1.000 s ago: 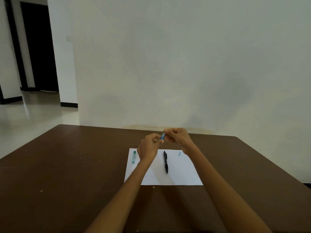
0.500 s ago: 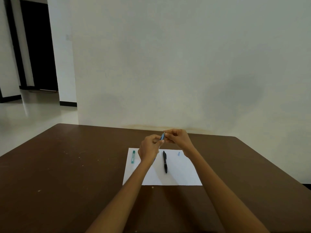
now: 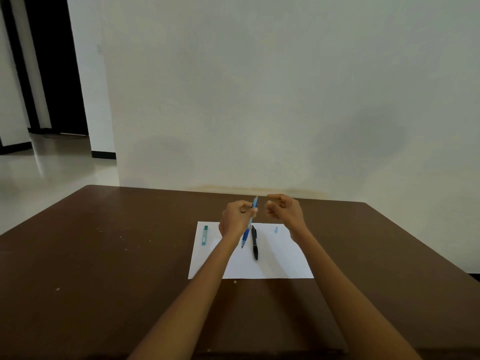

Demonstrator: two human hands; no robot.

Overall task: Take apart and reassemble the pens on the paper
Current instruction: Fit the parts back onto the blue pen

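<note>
Blue pen (image 3: 250,224) (left hand (image 3: 235,219) gripping) above black pen (image 3: 254,242).

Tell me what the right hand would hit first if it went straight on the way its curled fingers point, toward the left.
Probably the blue pen held by the left hand; the right hand sits just beside it, though depth is unclear.

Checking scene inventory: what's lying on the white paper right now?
On the paper: a black pen, a teal tube near its left edge, a small pale-blue piece at right. The blue pen is held above it in the left hand, whose arm hides part of the sheet.
</note>
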